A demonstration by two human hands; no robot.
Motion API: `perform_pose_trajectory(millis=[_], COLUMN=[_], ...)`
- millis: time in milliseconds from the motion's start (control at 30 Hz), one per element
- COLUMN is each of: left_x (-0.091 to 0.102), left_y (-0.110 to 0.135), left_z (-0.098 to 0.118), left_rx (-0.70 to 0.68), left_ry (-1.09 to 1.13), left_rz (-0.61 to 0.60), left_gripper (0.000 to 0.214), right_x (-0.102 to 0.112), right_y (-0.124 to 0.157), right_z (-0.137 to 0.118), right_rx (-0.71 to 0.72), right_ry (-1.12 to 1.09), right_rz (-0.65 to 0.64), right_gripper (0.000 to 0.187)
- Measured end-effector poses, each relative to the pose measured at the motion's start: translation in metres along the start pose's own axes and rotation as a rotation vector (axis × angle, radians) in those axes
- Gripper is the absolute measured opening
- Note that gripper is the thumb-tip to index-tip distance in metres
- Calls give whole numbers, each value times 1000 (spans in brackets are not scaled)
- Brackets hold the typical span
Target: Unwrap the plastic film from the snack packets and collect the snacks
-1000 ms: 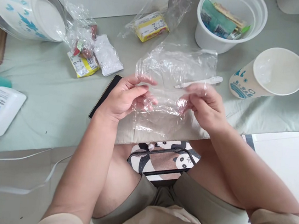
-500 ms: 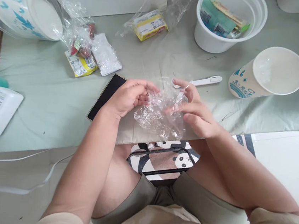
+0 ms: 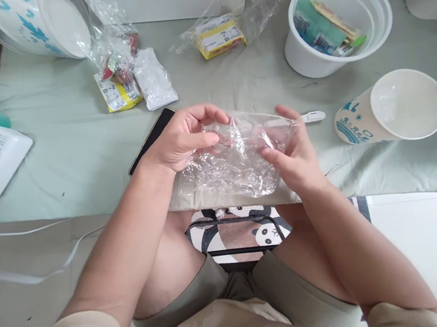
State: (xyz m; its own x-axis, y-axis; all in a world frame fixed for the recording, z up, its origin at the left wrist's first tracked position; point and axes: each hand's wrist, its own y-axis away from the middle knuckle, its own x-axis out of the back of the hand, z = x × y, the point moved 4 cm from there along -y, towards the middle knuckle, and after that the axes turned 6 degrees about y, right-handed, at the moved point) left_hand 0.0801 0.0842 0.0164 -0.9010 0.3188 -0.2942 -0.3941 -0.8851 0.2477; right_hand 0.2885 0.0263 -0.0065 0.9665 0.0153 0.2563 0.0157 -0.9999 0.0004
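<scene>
A crinkled clear plastic bag is spread between my two hands, above the front edge of the cloth-covered table. My left hand grips its left side with thumb and fingers. On the right side, my right hand holds it with the thumb in front; some of its fingers show through the film. Under my left wrist lies a dark phone, partly covered. A white plastic utility knife lies behind my right hand, its other end seen only through the bag.
A white tub with packets stands at the back, left of a tilted paper cup. Yellow boxes and wrapped items lie farther left, near a sleeve of cups. A white device with a cable sits at the left edge.
The plastic bag was bunched up between my hands; now it is pulled out wider and flatter. My right hand has shifted slightly right, and both hands grip the film's sides.
</scene>
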Motion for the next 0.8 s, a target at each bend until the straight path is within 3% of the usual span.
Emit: perform_pose_trajectory(millis=[100, 233, 300, 400, 500, 567, 667, 733, 800], left_x=[8, 24, 24, 8, -5, -6, -2, -3, -5], left_y=[-7, -15, -14, -10, -6, -7, -9, -9, -9], left_z=[0, -2, -4, -8, -14, -13, -7, -5, -7], left_rx=[-101, -162, -122, 55, 214, 185, 35, -12, 27], left_ry=[-7, 44, 186, 341, 181, 38, -21, 42, 122], left_rz=[79, 276, 252, 68, -4, 76, 197, 188, 112], left_gripper=[31, 40, 34, 35, 28, 16, 10, 9, 13], right_x=[-5, 4, 6, 6, 8, 12, 18, 17, 12], right_y=[-2, -5, -6, -5, -4, -5, -7, -8, -7], right_z=[1, -2, -2, 0, 4, 7, 9, 11, 12], right_rx=[-122, -82, -69, -60, -55, -30, 2, -32, -103], right_ry=[-197, -245, -249, -264, -246, -210, -206, -271, -313], right_rz=[-67, 141, 184, 161, 153, 201, 270, 233, 135], right_gripper=[27, 24, 23, 26, 28, 27, 26, 26, 29])
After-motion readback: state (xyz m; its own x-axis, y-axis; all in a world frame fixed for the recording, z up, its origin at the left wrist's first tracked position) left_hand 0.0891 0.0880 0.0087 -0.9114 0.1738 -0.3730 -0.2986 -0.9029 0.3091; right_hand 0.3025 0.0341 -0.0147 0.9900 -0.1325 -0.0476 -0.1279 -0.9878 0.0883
